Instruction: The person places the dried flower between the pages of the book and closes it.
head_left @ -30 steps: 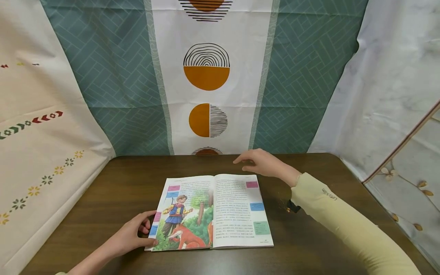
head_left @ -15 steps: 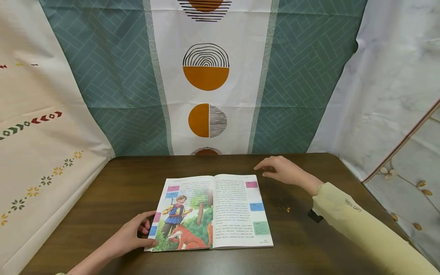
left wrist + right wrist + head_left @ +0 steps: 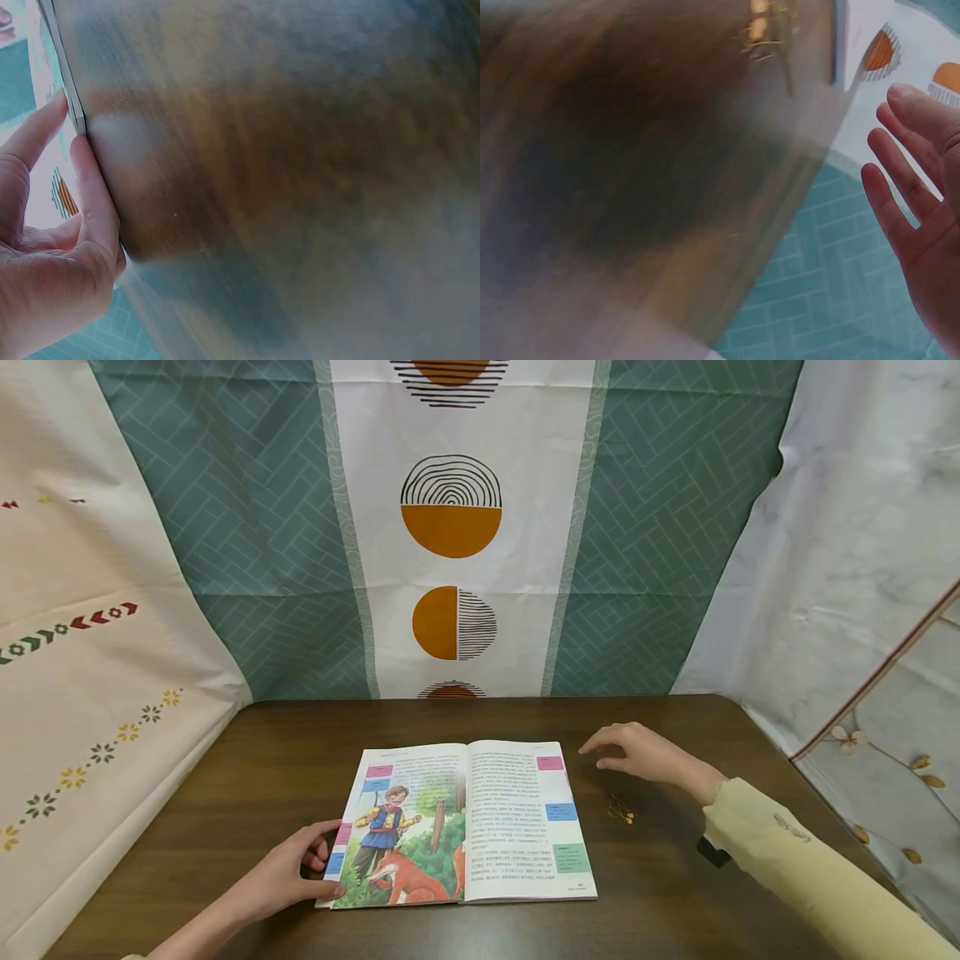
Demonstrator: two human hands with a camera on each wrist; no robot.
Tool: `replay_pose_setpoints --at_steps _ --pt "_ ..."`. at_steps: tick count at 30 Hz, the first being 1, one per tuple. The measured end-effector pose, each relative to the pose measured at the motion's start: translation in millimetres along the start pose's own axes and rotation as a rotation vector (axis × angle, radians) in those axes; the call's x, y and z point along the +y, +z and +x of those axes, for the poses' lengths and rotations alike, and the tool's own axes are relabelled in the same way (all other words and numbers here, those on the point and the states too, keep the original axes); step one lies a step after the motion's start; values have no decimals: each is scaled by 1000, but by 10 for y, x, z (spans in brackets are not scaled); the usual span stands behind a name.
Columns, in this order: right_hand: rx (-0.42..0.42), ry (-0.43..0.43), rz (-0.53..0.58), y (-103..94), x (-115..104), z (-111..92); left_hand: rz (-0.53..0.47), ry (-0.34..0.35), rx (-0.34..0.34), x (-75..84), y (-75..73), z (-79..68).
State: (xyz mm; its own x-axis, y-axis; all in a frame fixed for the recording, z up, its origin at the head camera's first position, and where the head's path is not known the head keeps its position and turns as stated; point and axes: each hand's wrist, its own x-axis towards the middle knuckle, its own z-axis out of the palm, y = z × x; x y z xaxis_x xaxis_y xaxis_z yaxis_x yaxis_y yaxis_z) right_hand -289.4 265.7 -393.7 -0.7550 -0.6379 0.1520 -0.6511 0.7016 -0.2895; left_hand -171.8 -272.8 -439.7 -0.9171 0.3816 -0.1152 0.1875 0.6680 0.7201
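An open picture book [image 3: 510,827] lies flat on the dark wooden table [image 3: 277,768], with a man and a red fox drawn on its left page. My left hand [image 3: 288,872] holds the book's lower left edge. In the left wrist view, the thumb [image 3: 41,127] lies on the page side and a finger meets the book's edge. My right hand [image 3: 645,752] hovers beyond the book's upper right corner, fingers loosely bent, holding nothing. Below it on the table is a small thing with thin strands and yellow tips [image 3: 622,812], its kind unclear.
A patterned green and white cloth [image 3: 480,543] hangs behind the table's far edge. A cream cloth [image 3: 112,693] borders the left side and a white marbled cloth [image 3: 847,635] the right. A black strap piece [image 3: 712,852] shows under the right sleeve.
My right hand has moved right and a little nearer, from over the book's upper right corner to beside it, uncovering the small yellow-tipped thing. My left hand and the book stay put.
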Motion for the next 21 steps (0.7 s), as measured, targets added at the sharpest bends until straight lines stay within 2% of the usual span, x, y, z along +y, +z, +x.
replay_pose_setpoints --at_steps 13,21 --pt "-95 29 -8 108 170 -169 4 0 2 12 -3 -12" --pt "-117 42 -8 180 212 -215 13 -8 8 -9 3 -3"
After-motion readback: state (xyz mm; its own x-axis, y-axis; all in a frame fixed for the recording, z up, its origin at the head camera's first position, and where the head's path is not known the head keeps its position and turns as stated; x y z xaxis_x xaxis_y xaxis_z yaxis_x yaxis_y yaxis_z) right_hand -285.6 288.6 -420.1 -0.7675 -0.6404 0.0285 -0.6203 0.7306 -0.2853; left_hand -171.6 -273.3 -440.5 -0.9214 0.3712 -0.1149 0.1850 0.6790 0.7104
